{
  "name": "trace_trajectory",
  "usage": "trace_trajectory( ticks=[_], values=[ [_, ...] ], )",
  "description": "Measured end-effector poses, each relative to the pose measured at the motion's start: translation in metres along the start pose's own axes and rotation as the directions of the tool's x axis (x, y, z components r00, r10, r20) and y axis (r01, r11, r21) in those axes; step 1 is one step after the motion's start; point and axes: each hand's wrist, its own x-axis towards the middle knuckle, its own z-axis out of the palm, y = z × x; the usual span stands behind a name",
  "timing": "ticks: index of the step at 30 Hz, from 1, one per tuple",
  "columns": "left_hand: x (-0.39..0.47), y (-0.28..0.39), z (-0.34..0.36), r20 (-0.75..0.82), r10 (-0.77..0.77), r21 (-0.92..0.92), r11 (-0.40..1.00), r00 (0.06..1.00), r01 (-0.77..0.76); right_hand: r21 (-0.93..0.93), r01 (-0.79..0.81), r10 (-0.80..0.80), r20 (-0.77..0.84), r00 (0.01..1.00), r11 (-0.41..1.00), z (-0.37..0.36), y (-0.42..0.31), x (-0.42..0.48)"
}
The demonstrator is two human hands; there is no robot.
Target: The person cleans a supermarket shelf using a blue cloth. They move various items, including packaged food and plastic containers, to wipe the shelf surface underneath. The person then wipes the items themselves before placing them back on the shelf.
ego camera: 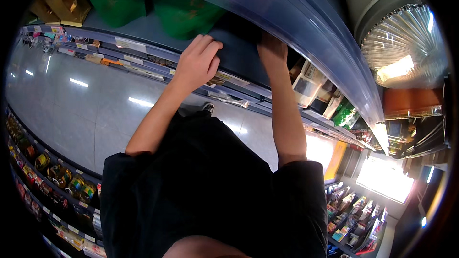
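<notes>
My left hand (200, 59) is over the front edge of a dark shelf (238, 55), its fingers loosely curled. Its knuckles come right by the lower end of a green bag (186, 18); whether they touch it is unclear. A second green bag (114, 3) stands further left on the same shelf. My right hand (273, 50) reaches into the shadow under the upper shelf's bluish clear front strip (287, 18). Its fingers are hidden there, along with anything they may hold. Just right of that wrist stand boxed goods (309, 82).
Brown paper bags (68, 3) stand at the shelf's far left. Price tags (131, 44) line the shelf edges. Behind me, across the tiled floor (75, 114), another rack holds bottles of yellow liquid (75, 184). A silvery ribbed package (405, 46) sits on the upper shelf, right.
</notes>
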Motion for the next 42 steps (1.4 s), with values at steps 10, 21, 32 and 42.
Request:
trace_trajectory(
  ticks=[10,21,32,42],
  values=[
    [-0.009,0.001,-0.019,0.155,0.088,0.102,0.989,0.984,-0.105,-0.321,0.07,-0.049,0.074,0.996,0.945,0.048,0.004,0.092],
    [-0.045,-0.009,-0.083,-0.033,0.003,0.062,0.998,0.999,-0.001,0.231,-0.098,0.009,0.359,0.933,0.968,-0.124,-0.079,0.0],
    [0.004,-0.018,-0.081,-0.016,0.021,0.441,0.897,1.0,-0.012,-0.075,-0.027,0.043,0.228,0.973,0.997,-0.048,-0.064,0.027],
    [0.019,-0.026,-0.061,0.026,0.005,0.475,0.88,1.0,-0.017,-0.088,-0.106,0.127,0.281,0.951,0.99,-0.063,-0.085,0.028]
  ],
)
